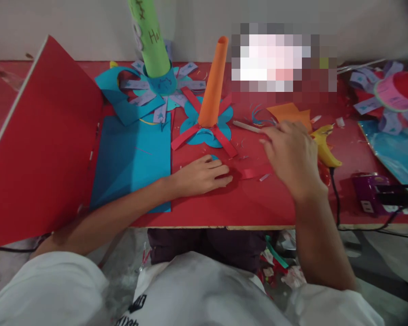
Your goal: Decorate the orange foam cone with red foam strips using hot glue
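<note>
My right hand (292, 156) is closed round a slim whitish stick (245, 126), which points left toward the paper model. My left hand (204, 175) lies palm down on the red table, its fingers slightly apart, touching a small blue paper piece (215, 157) partly hidden by them. Just beyond it stands an orange paper cone (213, 86), upright on a blue petal-shaped base (189, 118) with red paper strips (226, 141) spread around it. A red paper strip (255, 173) lies between my hands. Beside my right hand is a yellow glue gun (323, 146).
Blue paper sheets (132, 158) and an upright red board (51, 145) are on the left. Behind them stands a green paper tube (151, 43). Orange paper (290, 114), a purple box (372, 192), a blue packet (394, 151) and a pink paper model (391, 93) are on the right.
</note>
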The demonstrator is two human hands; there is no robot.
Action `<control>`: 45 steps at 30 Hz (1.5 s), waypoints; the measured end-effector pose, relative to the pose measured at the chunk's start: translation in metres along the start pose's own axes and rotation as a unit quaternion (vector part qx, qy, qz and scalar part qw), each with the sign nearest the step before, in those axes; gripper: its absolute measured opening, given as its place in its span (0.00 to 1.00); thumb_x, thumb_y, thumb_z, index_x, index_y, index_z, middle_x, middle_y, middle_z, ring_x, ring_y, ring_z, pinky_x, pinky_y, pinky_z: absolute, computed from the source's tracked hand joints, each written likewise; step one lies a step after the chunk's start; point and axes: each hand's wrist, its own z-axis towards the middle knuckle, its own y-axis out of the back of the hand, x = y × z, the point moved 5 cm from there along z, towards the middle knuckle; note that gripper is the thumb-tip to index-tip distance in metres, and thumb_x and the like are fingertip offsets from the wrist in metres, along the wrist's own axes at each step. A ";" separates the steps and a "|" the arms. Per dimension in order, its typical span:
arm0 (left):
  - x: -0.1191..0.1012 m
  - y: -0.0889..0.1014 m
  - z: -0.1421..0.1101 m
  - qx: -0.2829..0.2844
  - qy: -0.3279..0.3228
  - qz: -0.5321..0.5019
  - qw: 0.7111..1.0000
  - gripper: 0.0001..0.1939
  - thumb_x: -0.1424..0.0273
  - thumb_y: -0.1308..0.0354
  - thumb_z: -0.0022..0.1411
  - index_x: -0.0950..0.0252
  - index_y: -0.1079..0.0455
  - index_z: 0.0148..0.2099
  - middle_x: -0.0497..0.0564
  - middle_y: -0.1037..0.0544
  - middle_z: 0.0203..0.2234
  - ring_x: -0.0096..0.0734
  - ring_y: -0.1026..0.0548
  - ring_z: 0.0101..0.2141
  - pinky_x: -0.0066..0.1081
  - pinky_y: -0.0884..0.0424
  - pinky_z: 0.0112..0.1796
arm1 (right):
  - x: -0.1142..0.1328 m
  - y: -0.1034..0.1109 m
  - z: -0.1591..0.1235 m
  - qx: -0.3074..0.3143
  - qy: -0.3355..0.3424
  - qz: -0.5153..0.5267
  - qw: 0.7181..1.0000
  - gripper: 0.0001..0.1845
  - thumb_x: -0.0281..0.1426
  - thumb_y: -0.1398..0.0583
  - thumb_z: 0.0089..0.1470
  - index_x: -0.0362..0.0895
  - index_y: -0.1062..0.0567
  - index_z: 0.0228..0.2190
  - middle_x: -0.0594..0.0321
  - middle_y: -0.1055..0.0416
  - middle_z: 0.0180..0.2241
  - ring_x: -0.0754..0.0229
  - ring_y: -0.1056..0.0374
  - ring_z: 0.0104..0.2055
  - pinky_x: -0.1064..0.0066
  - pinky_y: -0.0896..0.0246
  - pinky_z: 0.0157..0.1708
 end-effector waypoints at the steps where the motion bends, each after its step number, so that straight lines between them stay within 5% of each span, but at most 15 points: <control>1: 0.001 0.004 -0.001 -0.004 -0.007 -0.011 1.000 0.15 0.76 0.46 0.77 0.59 0.25 0.60 0.55 0.17 0.44 0.35 0.20 0.44 0.38 0.32 0.44 | 0.002 -0.003 0.009 0.007 -0.002 0.009 1.000 0.13 0.33 0.45 0.70 0.49 0.20 0.44 0.49 0.28 0.41 0.36 0.33 0.52 0.45 0.33 0.49; 6: 0.009 0.022 -0.019 0.024 -0.022 -0.018 0.999 0.11 0.64 0.46 0.80 0.56 0.23 0.56 0.47 0.23 0.27 0.28 0.22 0.30 0.33 0.33 0.30 | -0.004 -0.032 0.039 0.034 0.035 0.000 0.999 0.15 0.32 0.47 0.72 0.43 0.23 0.37 0.43 0.29 0.43 0.35 0.34 0.55 0.43 0.33 0.50; 11: 0.012 0.023 -0.040 0.059 -0.019 -0.012 0.998 0.15 0.63 0.49 0.81 0.59 0.22 0.54 0.47 0.24 0.22 0.27 0.23 0.26 0.31 0.39 0.25 | -0.016 -0.048 0.044 0.020 0.056 -0.003 0.998 0.16 0.37 0.47 0.74 0.42 0.23 0.40 0.44 0.27 0.43 0.37 0.34 0.56 0.46 0.33 0.50; 19: 0.014 0.018 -0.045 0.074 0.011 -0.026 0.997 0.15 0.60 0.49 0.81 0.59 0.23 0.57 0.45 0.26 0.19 0.25 0.26 0.22 0.30 0.43 0.23 | -0.001 -0.013 0.031 -0.014 0.001 -0.028 1.000 0.12 0.36 0.45 0.72 0.46 0.23 0.43 0.49 0.24 0.44 0.41 0.30 0.52 0.51 0.32 0.48; 23: 0.011 0.021 -0.048 0.028 -0.017 0.002 0.999 0.15 0.61 0.47 0.81 0.61 0.23 0.56 0.44 0.26 0.19 0.24 0.26 0.21 0.31 0.42 0.23 | 0.017 0.011 0.007 -0.071 -0.053 0.119 0.989 0.03 0.36 0.37 0.65 0.50 0.24 0.38 0.60 0.26 0.31 0.51 0.28 0.35 0.56 0.31 0.39; 28: 0.011 0.023 -0.050 0.007 -0.026 0.006 1.000 0.17 0.62 0.48 0.81 0.63 0.22 0.58 0.45 0.24 0.19 0.24 0.24 0.22 0.31 0.42 0.24 | 0.054 0.009 -0.022 -0.078 -0.022 0.377 0.923 0.08 0.37 0.34 0.64 0.49 0.24 0.33 0.65 0.26 0.31 0.64 0.37 0.23 0.69 0.46 0.20; 34: 0.011 0.023 -0.050 0.004 -0.018 -0.003 1.000 0.16 0.61 0.46 0.80 0.62 0.21 0.57 0.45 0.21 0.21 0.25 0.22 0.24 0.32 0.42 0.23 | 0.075 -0.032 -0.036 0.065 0.038 0.489 0.869 0.10 0.36 0.38 0.70 0.48 0.16 0.43 0.61 0.18 0.34 0.62 0.25 0.30 0.69 0.28 0.33; 38: 0.011 0.024 -0.050 0.010 -0.014 -0.013 1.000 0.16 0.63 0.47 0.81 0.63 0.21 0.56 0.44 0.22 0.21 0.25 0.23 0.23 0.33 0.42 0.24 | 0.075 -0.042 -0.043 0.042 0.068 0.479 0.874 0.07 0.34 0.36 0.68 0.48 0.15 0.40 0.59 0.15 0.38 0.58 0.20 0.38 0.67 0.26 0.39; 45: 0.013 0.027 -0.048 0.017 -0.002 -0.018 1.000 0.16 0.62 0.48 0.81 0.62 0.21 0.56 0.44 0.24 0.19 0.26 0.24 0.22 0.34 0.45 0.24 | 0.070 -0.049 -0.040 0.071 0.078 0.458 0.883 0.09 0.27 0.36 0.64 0.47 0.15 0.42 0.59 0.15 0.40 0.60 0.20 0.37 0.70 0.27 0.37</control>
